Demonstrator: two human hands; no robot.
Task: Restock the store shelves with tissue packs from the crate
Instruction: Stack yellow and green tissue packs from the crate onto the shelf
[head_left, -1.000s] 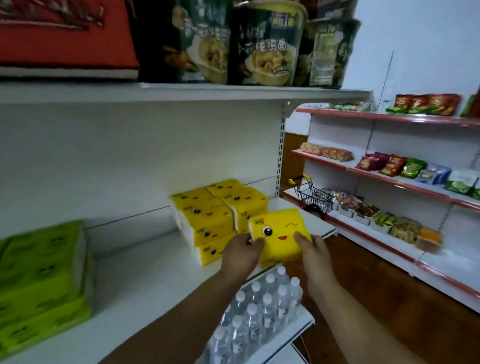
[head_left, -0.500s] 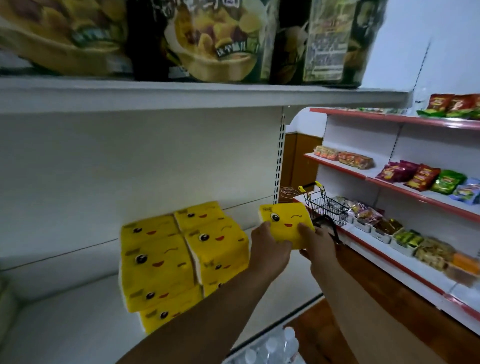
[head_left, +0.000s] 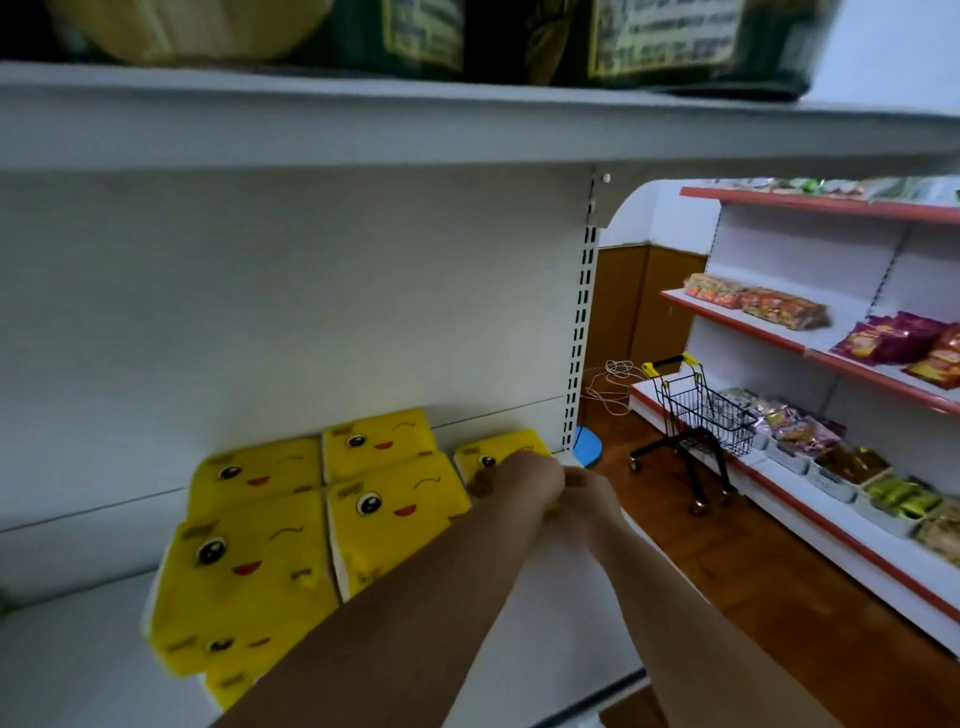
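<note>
Altogether at least six yellow, plastic-wrapped rectangular tissue packs with cartoon faces show. One held pack (head_left: 501, 449) lies under the two hands. The others form a stack (head_left: 311, 530) just left of the hands, with four faces across its top in a two-by-two block and at least one more pack beneath the near left one. The left hand (head_left: 524, 483) grips the held pack, covering most of its printed face. The right hand (head_left: 589, 493) touches the left hand at the pack's right end; its fingers are hidden, so I cannot tell whether it grips. Of the held pack only the upper left part shows, with a brown corner label and one round black eye. Its face tilts up toward the camera, and its long axis runs left to right along the back panel above the white metal shelf (head_left: 545, 623). One small black wire shopping cart (head_left: 701, 410) with a yellow handle stands well right of the hands.
</note>
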